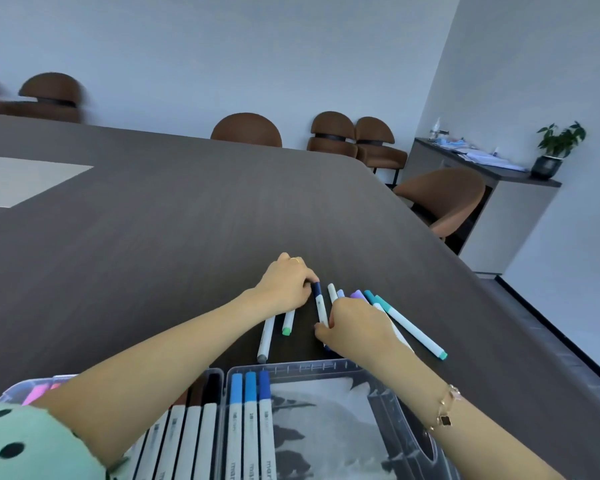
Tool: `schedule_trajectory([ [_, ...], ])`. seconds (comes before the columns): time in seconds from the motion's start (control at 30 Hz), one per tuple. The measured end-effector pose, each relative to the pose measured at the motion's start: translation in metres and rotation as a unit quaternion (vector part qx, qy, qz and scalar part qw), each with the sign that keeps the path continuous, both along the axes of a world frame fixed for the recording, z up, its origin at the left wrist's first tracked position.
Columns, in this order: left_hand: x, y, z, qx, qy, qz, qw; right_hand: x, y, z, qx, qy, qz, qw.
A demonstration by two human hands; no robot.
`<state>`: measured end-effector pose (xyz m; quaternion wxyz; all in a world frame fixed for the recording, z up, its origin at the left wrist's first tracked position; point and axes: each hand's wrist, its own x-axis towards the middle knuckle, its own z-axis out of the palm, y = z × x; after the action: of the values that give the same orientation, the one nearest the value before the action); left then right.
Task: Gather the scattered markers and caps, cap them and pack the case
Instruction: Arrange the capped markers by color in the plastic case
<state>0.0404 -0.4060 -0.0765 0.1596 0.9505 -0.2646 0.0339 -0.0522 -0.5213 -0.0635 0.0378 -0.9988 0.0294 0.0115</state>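
On the dark wood-grain table point(153, 237) I saw the clear plastic marker case point(312, 370) lying open at the near edge, white markers racked inside. Beyond it, the left hand point(284, 284) pinched the cap end of a navy-capped white marker point(320, 304), while the right hand point(355, 325) gripped its lower end, beside loose purple and teal-capped markers point(409, 327).

Brown chairs point(331, 133) line a pale wall point(222, 46) behind the dark table point(153, 220).
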Motion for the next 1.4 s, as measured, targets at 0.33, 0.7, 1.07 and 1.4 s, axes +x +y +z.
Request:
schedule_trajectory([
  [0.33, -0.040, 0.041, 0.033, -0.198, 0.110, 0.011, 0.974, -0.036, 0.005, 0.029, 0.208, 0.059, 0.010, 0.976],
  [0.7, -0.126, 0.079, 0.013, -0.163, 0.136, -0.013, 0.977, -0.109, 0.026, 0.031, 0.206, 0.237, 0.056, 0.948],
  [1.07, -0.142, 0.081, 0.011, -0.155, 0.077, -0.014, 0.985, -0.121, 0.028, 0.023, 0.225, 0.196, 0.046, 0.953],
  [1.4, -0.141, 0.083, 0.006, -0.150, 0.090, -0.009, 0.984, -0.114, 0.027, 0.016, 0.247, 0.195, 0.094, 0.945],
])
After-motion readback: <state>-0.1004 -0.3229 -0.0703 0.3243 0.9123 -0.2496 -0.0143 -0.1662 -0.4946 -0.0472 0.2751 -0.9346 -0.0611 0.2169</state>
